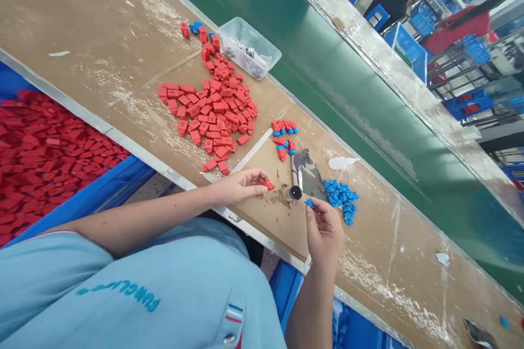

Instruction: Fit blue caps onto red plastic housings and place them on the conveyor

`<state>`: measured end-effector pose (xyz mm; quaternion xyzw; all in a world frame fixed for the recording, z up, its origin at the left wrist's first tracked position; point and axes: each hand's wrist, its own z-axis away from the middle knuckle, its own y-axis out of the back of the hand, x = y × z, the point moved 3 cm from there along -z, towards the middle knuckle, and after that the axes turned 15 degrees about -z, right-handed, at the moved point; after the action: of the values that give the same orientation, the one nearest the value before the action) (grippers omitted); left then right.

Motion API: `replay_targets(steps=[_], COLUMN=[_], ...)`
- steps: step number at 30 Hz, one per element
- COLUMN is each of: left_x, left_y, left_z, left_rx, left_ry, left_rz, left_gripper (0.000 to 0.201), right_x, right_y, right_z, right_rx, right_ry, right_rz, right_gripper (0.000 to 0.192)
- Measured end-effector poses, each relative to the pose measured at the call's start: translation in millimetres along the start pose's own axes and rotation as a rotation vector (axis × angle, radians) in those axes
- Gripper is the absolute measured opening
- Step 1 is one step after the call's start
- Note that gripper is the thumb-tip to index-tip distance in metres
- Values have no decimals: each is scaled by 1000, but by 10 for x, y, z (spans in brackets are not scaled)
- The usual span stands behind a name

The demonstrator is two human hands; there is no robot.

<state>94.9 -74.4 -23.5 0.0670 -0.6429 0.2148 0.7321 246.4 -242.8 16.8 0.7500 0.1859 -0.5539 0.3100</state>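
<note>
A: Pinching noted on both hands. Left hand [241, 185] gripped one red piece [268, 185] between thumb and fingertips, held just above the tabletop [102, 49].

B: And the right hand [323, 226]?

A: Closed on a small blue piece [309, 203] at its fingertips. The two pieces were near each other but apart, with a small dark cylinder [295, 192] standing between the hands, on a scatter of debris.

B: Stock positions?

A: Heap of loose red pieces [213, 112] lay beyond the left hand. Pile of blue pieces [341, 199] sat just beside the right hand, on its far side. A short cluster of joined red-and-blue parts [284, 136] lay between heap and pile, farther from the hands.

B: Anything else recorded?

A: Clear plastic tub [249, 46] at the tabletop's far edge, against the green belt [327, 65]. Blue bin [123, 174] full of red pieces sat to the left, below tabletop level. Camouflage-patterned scrap [309, 172] lay behind the cylinder.
</note>
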Motion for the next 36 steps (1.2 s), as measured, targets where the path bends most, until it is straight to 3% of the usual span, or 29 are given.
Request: replay_targets(steps=[6, 14, 29, 33, 36], left_x=[-11, 4, 82, 99, 94], left_y=[-18, -48, -103, -104, -95], left_z=[6, 57, 110, 128, 128], left_rx=[83, 167, 80, 68, 87], left_ry=[-242, -335, -368, -411, -429], left_rz=[-297, -652, -732, -704, -676], left_gripper=[19, 29, 29, 25, 24], right_x=[-60, -205, -282, -230, -186], right_y=[-43, -144, -167, -128, -90], right_z=[-73, -143, -156, -149, -117], right_rx=[-70, -118, -114, -120, -98], right_ry=[86, 184, 264, 215, 128], right_rz=[205, 383, 437, 408, 266], right_gripper=[21, 20, 19, 20, 21])
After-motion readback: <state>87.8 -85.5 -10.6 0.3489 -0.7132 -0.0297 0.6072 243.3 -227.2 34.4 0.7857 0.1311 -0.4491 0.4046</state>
